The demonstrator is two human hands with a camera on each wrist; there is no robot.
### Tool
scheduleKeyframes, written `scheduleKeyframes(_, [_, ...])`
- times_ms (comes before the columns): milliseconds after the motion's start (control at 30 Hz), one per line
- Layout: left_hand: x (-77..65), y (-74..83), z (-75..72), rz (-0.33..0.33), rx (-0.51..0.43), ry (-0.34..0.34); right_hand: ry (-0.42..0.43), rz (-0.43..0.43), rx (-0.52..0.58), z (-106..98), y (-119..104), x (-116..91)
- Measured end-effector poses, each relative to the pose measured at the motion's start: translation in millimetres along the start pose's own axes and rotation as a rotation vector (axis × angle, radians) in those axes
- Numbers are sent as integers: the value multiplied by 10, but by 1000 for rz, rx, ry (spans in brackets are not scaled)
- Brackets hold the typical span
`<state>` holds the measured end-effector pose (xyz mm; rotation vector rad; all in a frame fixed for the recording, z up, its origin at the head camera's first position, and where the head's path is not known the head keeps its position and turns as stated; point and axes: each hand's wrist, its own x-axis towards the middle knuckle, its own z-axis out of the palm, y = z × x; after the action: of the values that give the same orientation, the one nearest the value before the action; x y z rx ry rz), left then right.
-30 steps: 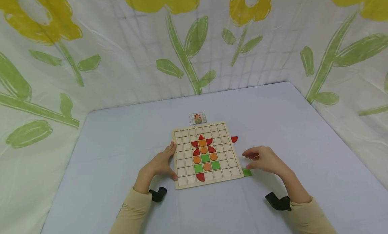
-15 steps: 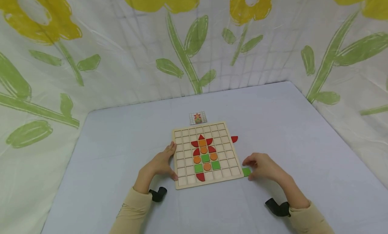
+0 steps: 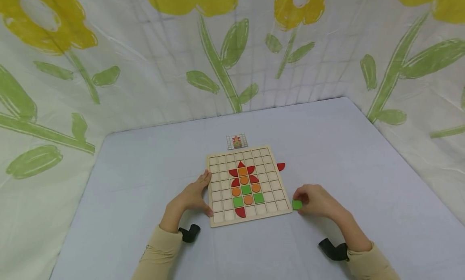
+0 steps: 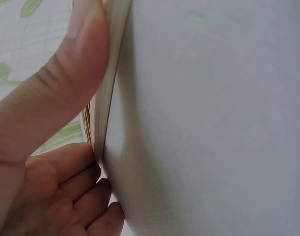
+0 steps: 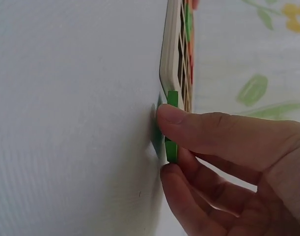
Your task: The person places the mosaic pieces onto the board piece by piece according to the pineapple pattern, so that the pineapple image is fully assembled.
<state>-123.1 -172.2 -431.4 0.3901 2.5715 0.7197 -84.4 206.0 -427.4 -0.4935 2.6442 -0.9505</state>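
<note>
My right hand pinches a green square tile between thumb and fingers, just beside the lower right corner of a wooden grid board. In the right wrist view the green tile stands on edge to the camera, its middle covered by the thumb. Along the board's left edge rests my left hand, thumb and fingertips spread apart and touching the frame. In the left wrist view the thumb lies against the board's side. Red, orange and green tiles form a figure in the grid, including an orange square.
A small pattern card lies beyond the board's far edge. One red quarter-circle tile sits on the table just right of the board. The pale cloth covers the table, and a flower-printed curtain hangs behind.
My right hand has come down to the green square tile, taken hold of it and raised it slightly, turning it a little. The left hand and the board have stayed put.
</note>
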Motion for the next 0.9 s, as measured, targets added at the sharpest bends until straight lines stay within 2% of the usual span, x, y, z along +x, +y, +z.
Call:
scheduleKeyframes(233, [-2,-2,4,0,4,0,56,10,-10,-2,-36,21])
scheduleKeyframes(467, [0,0,0,8,6,4,105,-14,48,83,-121,59])
scheduleKeyframes(667, [2,-10,4,5,3,9,93,-5,86,172,-262,141])
scheduleKeyframes(900, [13,-15,11,16,7,5,33,-64,132,278,-384,247])
